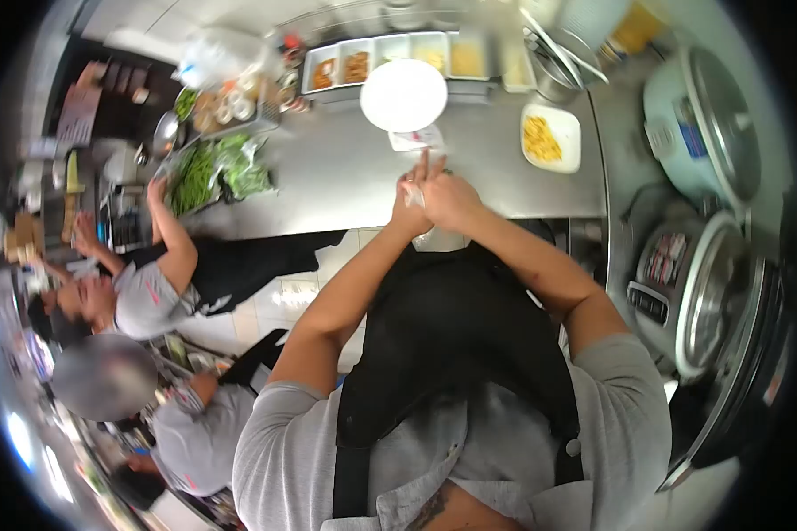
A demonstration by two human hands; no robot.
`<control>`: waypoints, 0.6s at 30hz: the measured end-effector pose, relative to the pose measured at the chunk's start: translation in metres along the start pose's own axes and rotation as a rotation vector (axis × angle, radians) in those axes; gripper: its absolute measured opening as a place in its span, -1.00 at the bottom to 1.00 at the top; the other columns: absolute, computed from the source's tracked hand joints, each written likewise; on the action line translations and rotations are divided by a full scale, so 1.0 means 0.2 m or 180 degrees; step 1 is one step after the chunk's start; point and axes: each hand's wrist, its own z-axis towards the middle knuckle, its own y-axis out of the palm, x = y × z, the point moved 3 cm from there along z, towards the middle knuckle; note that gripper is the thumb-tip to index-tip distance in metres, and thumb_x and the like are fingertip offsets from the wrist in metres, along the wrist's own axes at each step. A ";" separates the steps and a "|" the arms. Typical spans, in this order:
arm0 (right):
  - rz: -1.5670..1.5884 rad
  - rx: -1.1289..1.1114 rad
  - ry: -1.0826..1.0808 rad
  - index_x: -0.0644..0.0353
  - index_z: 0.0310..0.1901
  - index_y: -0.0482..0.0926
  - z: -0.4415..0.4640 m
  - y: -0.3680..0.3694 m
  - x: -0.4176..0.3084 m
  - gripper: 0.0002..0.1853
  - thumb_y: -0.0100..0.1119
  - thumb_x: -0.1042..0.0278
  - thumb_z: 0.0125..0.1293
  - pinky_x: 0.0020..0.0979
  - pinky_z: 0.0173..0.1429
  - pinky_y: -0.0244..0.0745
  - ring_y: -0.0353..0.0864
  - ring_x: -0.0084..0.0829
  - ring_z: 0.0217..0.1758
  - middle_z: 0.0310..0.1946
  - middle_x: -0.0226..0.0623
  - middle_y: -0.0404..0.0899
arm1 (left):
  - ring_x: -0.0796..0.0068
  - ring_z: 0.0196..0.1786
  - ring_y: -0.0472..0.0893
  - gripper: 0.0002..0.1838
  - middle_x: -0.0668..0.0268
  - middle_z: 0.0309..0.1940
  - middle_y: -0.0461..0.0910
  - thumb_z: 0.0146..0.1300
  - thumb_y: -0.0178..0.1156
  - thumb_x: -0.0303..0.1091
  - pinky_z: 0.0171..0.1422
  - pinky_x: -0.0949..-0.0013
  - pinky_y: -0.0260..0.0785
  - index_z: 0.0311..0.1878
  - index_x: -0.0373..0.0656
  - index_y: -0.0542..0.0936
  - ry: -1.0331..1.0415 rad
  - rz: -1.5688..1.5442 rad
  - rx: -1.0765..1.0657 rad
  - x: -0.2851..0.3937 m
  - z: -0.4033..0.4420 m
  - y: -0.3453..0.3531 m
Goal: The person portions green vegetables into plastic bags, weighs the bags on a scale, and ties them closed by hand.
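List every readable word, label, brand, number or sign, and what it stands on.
No text can be read.
Blue label on the pale green cooker: too small.
Printed patch on the grey cooker: too blurred.
Pinkish sheet at left: any writing too blurred.
Reddish marks on the small white item by the dish: too blurred.
Red mark on a co-worker's shirt: too small.

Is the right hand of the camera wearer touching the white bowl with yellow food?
Apart. The head view shows steel counter between the right hand and the white bowl.
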 end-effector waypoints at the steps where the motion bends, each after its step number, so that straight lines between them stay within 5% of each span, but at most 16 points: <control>1: 0.0211 -0.0034 0.0135 0.25 -0.21 0.72 0.00 -0.06 0.04 -0.66 0.11 0.13 0.41 0.02 -0.18 0.62 0.71 0.13 -0.30 -0.41 0.14 0.68 | -0.03 0.58 0.23 -0.37 -0.06 0.62 0.06 0.30 0.20 -0.06 0.47 -0.17 0.18 0.41 -0.10 0.48 0.0128 -0.0041 -0.0107 0.07 0.00 -0.04; 3: 0.0372 -0.0180 0.0083 0.33 -0.23 0.70 -0.01 -0.22 0.11 -0.59 0.07 0.09 0.45 0.05 -0.14 0.60 0.71 0.16 -0.27 -0.41 0.19 0.67 | -0.07 0.55 0.25 -0.29 -0.09 0.48 0.31 0.21 0.31 0.14 0.48 -0.11 0.16 0.37 -0.03 0.54 0.0285 0.0995 0.0186 0.23 0.00 -0.28; 4: 0.0498 -0.0371 -0.0142 0.40 -0.25 0.68 -0.01 -0.26 0.14 -0.51 0.03 0.04 0.50 0.07 -0.10 0.58 0.72 0.19 -0.25 -0.40 0.25 0.66 | 0.00 0.24 0.59 -0.32 0.00 0.07 0.65 0.25 0.31 0.09 0.29 -0.05 0.41 0.40 0.02 0.52 0.0790 0.0945 0.0346 0.28 0.00 -0.37; 5: 0.0521 -0.0301 -0.0004 0.40 -0.25 0.68 0.00 -0.29 0.19 -0.51 0.03 0.04 0.50 0.07 -0.10 0.58 0.72 0.19 -0.25 -0.40 0.25 0.66 | 0.00 0.24 0.59 -0.32 0.00 0.07 0.65 0.25 0.31 0.09 0.29 -0.05 0.41 0.40 0.02 0.52 0.0930 0.0890 0.0297 0.28 -0.01 -0.43; 7: 0.0388 -0.0543 -0.0036 0.36 -0.23 0.69 0.02 -0.32 0.23 -0.50 0.00 0.00 0.48 0.06 -0.07 0.57 0.71 0.20 -0.22 -0.35 0.25 0.67 | 0.23 -0.26 0.73 -0.42 0.21 -0.37 0.67 0.32 0.24 -0.14 -0.18 0.17 0.58 0.42 0.09 0.50 0.1636 0.1127 -0.1141 0.31 -0.06 -0.46; 8: 0.0379 -0.0498 0.0037 0.36 -0.23 0.69 0.02 -0.34 0.23 -0.50 0.00 0.00 0.48 0.06 -0.07 0.57 0.71 0.20 -0.22 -0.35 0.25 0.67 | 0.23 -0.26 0.73 -0.42 0.21 -0.37 0.67 0.32 0.24 -0.14 -0.18 0.17 0.58 0.42 0.09 0.50 0.1722 0.1113 -0.1136 0.32 -0.02 -0.51; 10: 0.0560 -0.0599 -0.0166 0.37 -0.34 0.66 0.04 -0.43 0.17 -0.55 0.04 0.08 0.43 0.05 -0.14 0.54 0.65 0.21 -0.29 -0.41 0.24 0.64 | 0.47 -0.58 0.60 -0.45 0.42 -0.60 0.54 0.27 0.16 -0.33 -0.52 0.40 0.41 0.36 0.19 0.55 0.2423 0.2112 -0.0603 0.37 0.12 -0.61; 15: 0.0156 -0.0025 -0.0298 0.31 -0.44 0.64 0.09 -0.82 0.09 -0.45 -0.06 -0.02 0.48 -0.01 -0.18 0.53 0.66 0.05 -0.38 -0.53 0.07 0.63 | 0.46 -0.57 0.60 -0.50 0.41 -0.61 0.53 0.27 0.16 -0.29 -0.47 0.30 0.48 0.31 0.24 0.59 0.3171 0.2570 0.0118 0.33 0.45 -0.77; 17: 0.0731 -0.0113 -0.0090 0.26 -0.54 0.59 0.14 -0.89 0.15 -0.39 -0.08 -0.10 0.51 -0.10 -0.27 0.50 0.60 -0.11 -0.47 -0.60 -0.08 0.60 | 0.48 -0.56 0.60 -0.53 0.39 -0.60 0.52 0.25 0.17 -0.29 -0.50 0.32 0.46 0.26 0.22 0.62 0.3482 0.2509 0.0246 0.34 0.53 -0.86; 18: 0.0906 0.0018 -0.0003 0.18 -0.57 0.53 0.14 -0.93 0.15 -0.41 -0.08 -0.09 0.54 -0.26 -0.42 0.36 0.44 -0.36 -0.60 -0.68 -0.29 0.48 | 0.48 -0.56 0.59 -0.56 0.41 -0.61 0.50 0.21 0.19 -0.28 -0.49 0.33 0.44 0.19 0.15 0.64 0.3642 0.2522 0.0500 0.35 0.57 -0.90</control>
